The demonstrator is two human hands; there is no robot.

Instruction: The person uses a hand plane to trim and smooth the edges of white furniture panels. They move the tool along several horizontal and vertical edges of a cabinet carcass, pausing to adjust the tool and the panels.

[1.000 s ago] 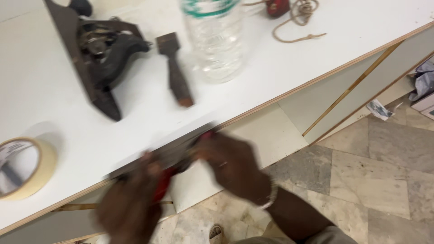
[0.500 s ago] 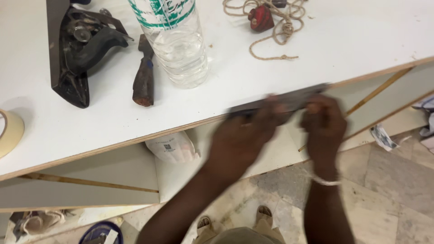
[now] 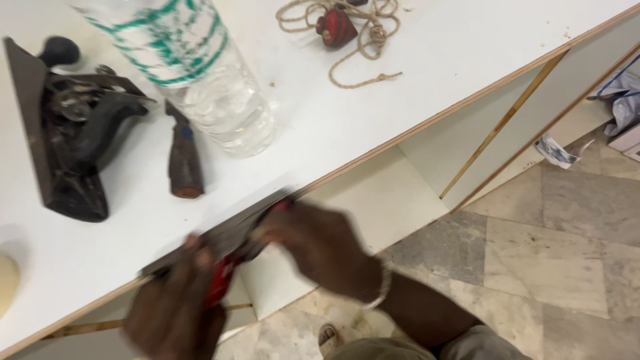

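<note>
Looking down from the head camera, I see both hands on a long dark hand plane with red parts (image 3: 230,250), which sits along the front edge of the white desk (image 3: 413,80), where the brown edge band runs. My left hand (image 3: 175,313) is wrapped around the near end of the tool, fingers curled closed over its top; my right hand (image 3: 320,247) covers the far end, close to the red part, and its grip looks closed too, though both hands are blurred and I cannot tell exactly how each finger lies. I judge the work on this edge to be under way and not finished: the plane is on the edge, both hands bear on it, and nothing shows it being set aside. How much of the edge is already dressed I cannot tell, since the band looks alike on both sides of the tool and I see no shavings. Further back on the desk lie a larger dark bench plane (image 3: 67,140) on its side, a small brown-handled tool (image 3: 183,163) just beside a clear plastic bottle (image 3: 207,80), and a coil of twine around a red bob (image 3: 337,30), all well apart from my hands and untouched.
</note>
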